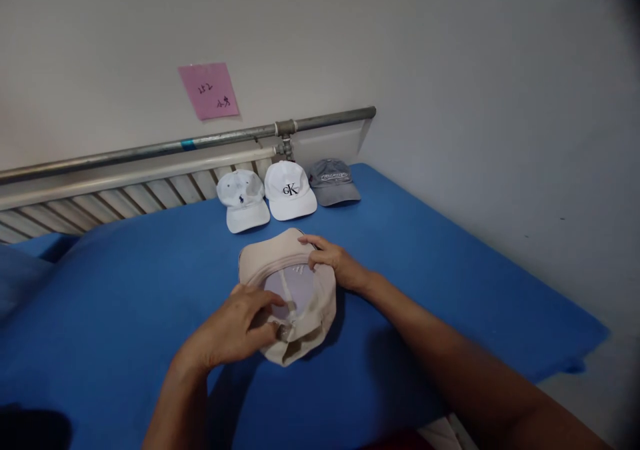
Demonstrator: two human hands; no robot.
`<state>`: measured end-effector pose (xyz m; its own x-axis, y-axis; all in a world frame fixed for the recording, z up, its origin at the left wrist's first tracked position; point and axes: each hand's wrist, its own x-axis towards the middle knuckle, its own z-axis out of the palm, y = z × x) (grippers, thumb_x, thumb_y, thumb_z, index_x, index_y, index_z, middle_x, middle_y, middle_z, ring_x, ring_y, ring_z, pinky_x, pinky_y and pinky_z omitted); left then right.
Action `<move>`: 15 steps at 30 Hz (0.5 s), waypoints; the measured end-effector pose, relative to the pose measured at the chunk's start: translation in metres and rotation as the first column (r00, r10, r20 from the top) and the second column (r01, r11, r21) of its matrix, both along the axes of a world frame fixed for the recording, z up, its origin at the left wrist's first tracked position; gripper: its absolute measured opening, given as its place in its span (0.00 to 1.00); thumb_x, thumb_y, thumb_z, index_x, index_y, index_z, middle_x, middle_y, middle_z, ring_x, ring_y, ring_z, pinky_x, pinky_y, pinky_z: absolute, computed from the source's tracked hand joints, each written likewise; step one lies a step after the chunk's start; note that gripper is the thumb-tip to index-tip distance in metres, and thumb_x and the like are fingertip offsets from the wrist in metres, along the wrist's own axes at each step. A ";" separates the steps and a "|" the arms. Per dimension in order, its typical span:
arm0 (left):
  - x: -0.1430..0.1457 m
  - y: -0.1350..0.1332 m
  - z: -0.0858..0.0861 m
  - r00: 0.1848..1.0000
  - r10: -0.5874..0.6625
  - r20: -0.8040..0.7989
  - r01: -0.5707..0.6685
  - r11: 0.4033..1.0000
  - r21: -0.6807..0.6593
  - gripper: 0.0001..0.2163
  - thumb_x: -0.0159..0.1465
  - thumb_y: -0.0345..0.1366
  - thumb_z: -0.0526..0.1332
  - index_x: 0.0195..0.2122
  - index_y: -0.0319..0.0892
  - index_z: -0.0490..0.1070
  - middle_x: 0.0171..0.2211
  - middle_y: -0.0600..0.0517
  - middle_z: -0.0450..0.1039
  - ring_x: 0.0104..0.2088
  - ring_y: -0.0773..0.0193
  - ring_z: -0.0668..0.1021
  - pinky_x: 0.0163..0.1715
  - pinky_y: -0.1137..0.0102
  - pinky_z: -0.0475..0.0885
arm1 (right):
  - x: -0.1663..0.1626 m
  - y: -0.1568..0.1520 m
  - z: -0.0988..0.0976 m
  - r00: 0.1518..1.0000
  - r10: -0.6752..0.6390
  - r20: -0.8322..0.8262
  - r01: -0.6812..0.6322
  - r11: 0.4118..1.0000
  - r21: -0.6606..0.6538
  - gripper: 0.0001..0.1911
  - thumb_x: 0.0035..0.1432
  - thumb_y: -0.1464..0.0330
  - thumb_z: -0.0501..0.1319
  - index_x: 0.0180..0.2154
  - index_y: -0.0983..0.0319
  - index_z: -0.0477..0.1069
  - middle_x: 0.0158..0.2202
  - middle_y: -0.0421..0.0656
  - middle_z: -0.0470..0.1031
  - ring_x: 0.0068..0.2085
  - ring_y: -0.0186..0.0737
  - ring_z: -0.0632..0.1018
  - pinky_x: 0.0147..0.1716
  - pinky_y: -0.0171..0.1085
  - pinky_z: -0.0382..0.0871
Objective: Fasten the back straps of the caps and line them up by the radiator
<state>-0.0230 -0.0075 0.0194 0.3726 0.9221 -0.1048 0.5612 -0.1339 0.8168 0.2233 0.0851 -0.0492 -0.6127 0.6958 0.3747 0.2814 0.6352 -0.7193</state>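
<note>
Left hand (pixel 237 322) pinches the near-left rim, right hand (pixel 341 263) grips the far-right edge, of an upturned beige fabric baseball cap (pixel 303 289). I log it between them, long axis running away brim-first.

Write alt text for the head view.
A person's right hand holds a beige cap near its brim while the left hand is at its opening, over a blue surface. Beyond, left to right, stand a white cap, a white CK cap and a gray cap.
</note>
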 end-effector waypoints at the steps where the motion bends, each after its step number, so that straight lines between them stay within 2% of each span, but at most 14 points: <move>1: -0.002 0.000 0.002 0.999 -0.033 -0.031 0.034 0.999 0.018 0.14 0.49 0.32 0.66 0.38 0.48 0.80 0.31 0.49 0.76 0.39 0.49 0.73 0.50 0.56 0.64 | 0.000 0.001 -0.001 1.000 0.000 0.002 0.000 1.000 -0.005 0.05 0.52 0.74 0.58 0.28 0.64 0.73 0.61 0.47 0.60 0.61 0.46 0.64 0.58 0.45 0.56; 4: -0.008 -0.001 0.008 0.995 -0.099 0.000 0.099 0.993 0.059 0.13 0.54 0.36 0.64 0.41 0.48 0.79 0.40 0.49 0.76 0.43 0.50 0.72 0.49 0.60 0.65 | 0.001 0.006 -0.006 0.998 -0.048 -0.028 0.047 0.998 -0.052 0.04 0.51 0.73 0.60 0.27 0.64 0.73 0.60 0.46 0.63 0.58 0.46 0.66 0.57 0.44 0.58; 7: -0.012 -0.002 0.009 0.993 -0.086 0.078 0.082 0.995 0.052 0.10 0.58 0.40 0.62 0.39 0.45 0.78 0.36 0.49 0.75 0.39 0.56 0.73 0.41 0.66 0.68 | 0.004 0.009 -0.002 0.975 -0.194 -0.104 0.187 0.980 -0.069 0.06 0.52 0.72 0.59 0.32 0.62 0.73 0.56 0.45 0.66 0.54 0.43 0.70 0.54 0.44 0.62; 9: -0.011 -0.002 0.008 0.995 -0.075 0.071 0.071 0.996 0.050 0.09 0.61 0.41 0.60 0.37 0.44 0.76 0.34 0.50 0.74 0.36 0.59 0.73 0.36 0.68 0.67 | 0.008 0.003 0.010 0.902 -0.370 -0.224 0.373 0.927 -0.033 0.08 0.54 0.72 0.56 0.37 0.60 0.72 0.52 0.46 0.69 0.48 0.41 0.73 0.49 0.43 0.66; 11: -0.007 -0.002 0.006 0.997 -0.050 0.057 0.047 0.997 0.066 0.09 0.63 0.40 0.58 0.39 0.43 0.74 0.35 0.50 0.73 0.36 0.61 0.73 0.36 0.69 0.67 | 0.009 -0.014 0.029 0.741 -0.531 -0.412 0.587 0.809 0.013 0.08 0.56 0.73 0.55 0.37 0.60 0.71 0.43 0.45 0.72 0.39 0.38 0.74 0.41 0.40 0.70; 12: -0.004 -0.002 0.005 0.998 -0.026 0.056 0.022 0.996 0.081 0.10 0.64 0.40 0.57 0.39 0.42 0.74 0.35 0.50 0.73 0.36 0.61 0.74 0.36 0.69 0.67 | 0.007 -0.026 0.039 0.699 -0.539 -0.469 0.627 0.778 0.041 0.07 0.57 0.72 0.57 0.38 0.59 0.70 0.38 0.43 0.73 0.36 0.37 0.74 0.38 0.38 0.70; 13: -0.001 -0.002 0.004 0.998 -0.002 0.057 -0.003 0.995 0.098 0.10 0.64 0.40 0.56 0.39 0.42 0.74 0.35 0.51 0.73 0.36 0.62 0.74 0.36 0.69 0.67 | 0.005 -0.040 0.049 0.721 -0.488 -0.492 0.601 0.794 0.092 0.06 0.58 0.73 0.56 0.38 0.59 0.69 0.34 0.41 0.73 0.33 0.36 0.74 0.35 0.36 0.70; 15: 0.004 -0.002 0.003 0.997 0.019 0.068 -0.028 0.991 0.131 0.10 0.65 0.40 0.56 0.40 0.42 0.74 0.35 0.51 0.73 0.35 0.63 0.74 0.35 0.69 0.67 | -0.005 -0.067 0.064 0.856 -0.284 -0.433 0.419 0.871 0.257 0.08 0.59 0.75 0.56 0.40 0.58 0.68 0.31 0.39 0.73 0.32 0.34 0.75 0.33 0.34 0.70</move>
<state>-0.0190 -0.0096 0.0224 0.3530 0.9347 0.0426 0.5101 -0.2304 0.8287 0.2184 0.0184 0.0144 -0.1188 0.6294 0.7680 0.2881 0.7620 -0.5799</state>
